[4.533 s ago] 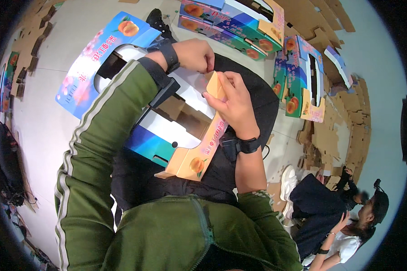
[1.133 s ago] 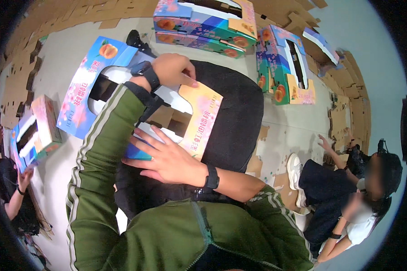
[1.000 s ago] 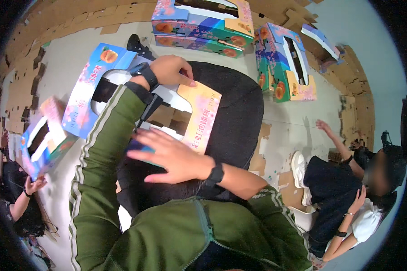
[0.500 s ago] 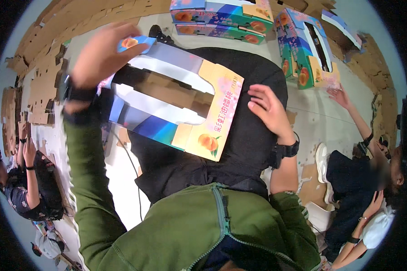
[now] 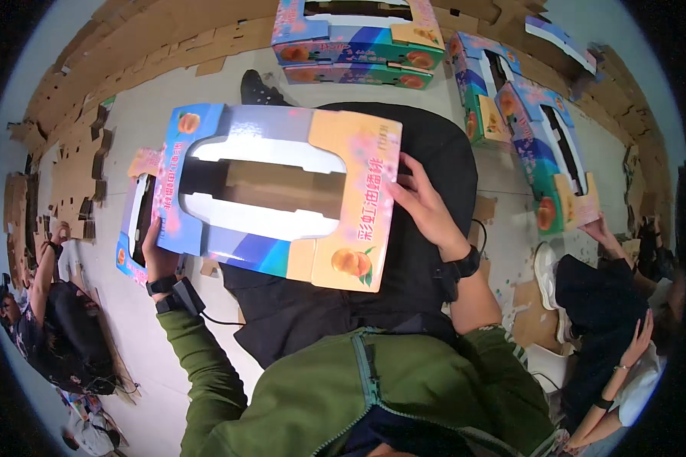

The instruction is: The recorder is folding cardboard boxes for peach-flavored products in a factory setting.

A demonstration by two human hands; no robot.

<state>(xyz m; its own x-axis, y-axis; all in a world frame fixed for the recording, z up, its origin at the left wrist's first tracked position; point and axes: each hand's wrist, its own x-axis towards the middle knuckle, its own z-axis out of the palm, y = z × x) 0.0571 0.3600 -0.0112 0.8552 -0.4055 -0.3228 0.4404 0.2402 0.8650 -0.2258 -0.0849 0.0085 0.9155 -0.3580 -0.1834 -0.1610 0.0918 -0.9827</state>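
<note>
One open-topped box [image 5: 259, 217] sits right over the middle of the black-clad lap [image 5: 305, 306], blue at its left end, yellow at its right! The left hand [image 5: 157, 257] grasps the blue end, most of its fingers hidden; the right hand [image 5: 428, 210] grips the yellow end, thumb at the edge. Whether box meets lap, I can't tell. Beyond the lap's far edge, stacked boxes [image 5: 358, 52] stand on the floor [image 5: 168, 93]; out right, a co-worker's hand [image 5: 602, 231] touches the near corner of a matching box [image 5: 527, 141], and just beside the left hand peeks a partly hidden box [image 5: 129, 260].
</note>
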